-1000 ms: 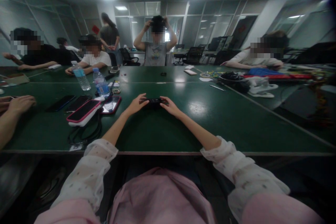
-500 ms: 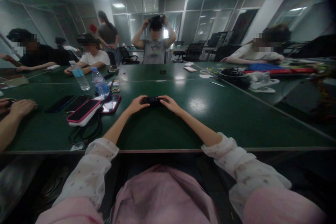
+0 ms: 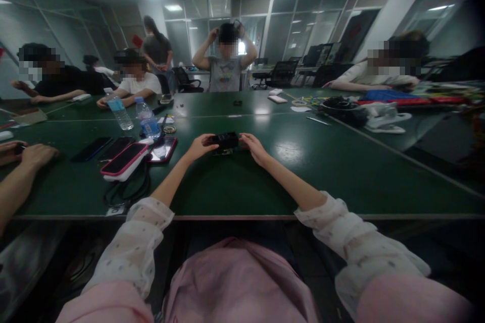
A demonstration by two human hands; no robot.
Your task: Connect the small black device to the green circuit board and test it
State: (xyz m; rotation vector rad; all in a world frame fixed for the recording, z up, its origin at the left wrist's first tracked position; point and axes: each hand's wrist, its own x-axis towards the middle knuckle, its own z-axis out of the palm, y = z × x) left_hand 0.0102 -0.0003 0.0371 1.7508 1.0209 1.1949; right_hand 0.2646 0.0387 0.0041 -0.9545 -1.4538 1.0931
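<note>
A small black box-shaped device is raised a little at the middle of the green table; its exact kind is not clear. Its lower front edge shows some greenish, shiny detail. My left hand grips its left end, thumb in front and fingers behind. Just off the right end is my right hand, its fingers loosely apart with nothing in them and a narrow gap to the device.
To the left lie a pink-rimmed phone, other phones and a black cable. Two plastic bottles stand behind them. A co-worker's hand rests at far left. Cables and a white object sit at right.
The device has risen and tilted, showing more of its front. My right hand has come off its right end and moved slightly right. My left hand still holds it.
</note>
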